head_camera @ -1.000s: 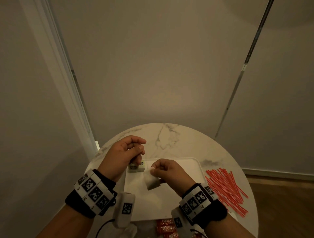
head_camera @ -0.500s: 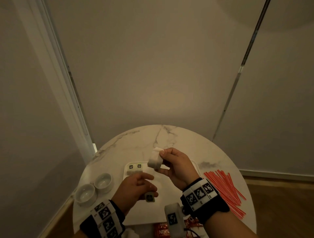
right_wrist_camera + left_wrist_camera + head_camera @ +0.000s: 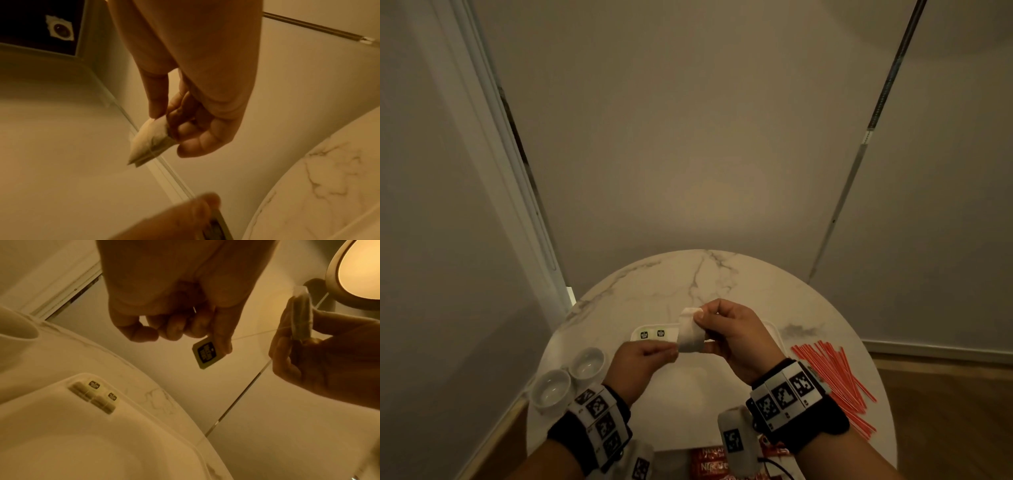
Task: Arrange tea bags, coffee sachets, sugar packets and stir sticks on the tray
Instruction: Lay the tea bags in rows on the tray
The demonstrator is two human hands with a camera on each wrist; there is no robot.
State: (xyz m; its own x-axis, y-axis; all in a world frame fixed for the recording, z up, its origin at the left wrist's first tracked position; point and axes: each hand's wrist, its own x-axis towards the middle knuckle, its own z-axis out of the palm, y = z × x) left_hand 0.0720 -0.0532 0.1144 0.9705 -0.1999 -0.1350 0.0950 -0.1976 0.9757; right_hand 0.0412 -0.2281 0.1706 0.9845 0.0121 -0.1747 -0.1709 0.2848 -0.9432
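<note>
A white tea bag [image 3: 690, 330] hangs in the air above the far part of the white tray [image 3: 774, 330], pinched at its top between thumb and fingers of the right hand [image 3: 736, 337]. Just beside it the left hand [image 3: 642, 365] has its fingers curled round the bag's paper tag [image 3: 208, 353], a thin string running between. Two more tea bags [image 3: 652, 334] lie at the tray's far left corner. On the marble tabletop [image 3: 688, 281] sit two small white bowls [image 3: 568, 378] to the left, red stir sticks [image 3: 835, 380] to the right and red coffee sachets [image 3: 709, 462] at the near edge.
</note>
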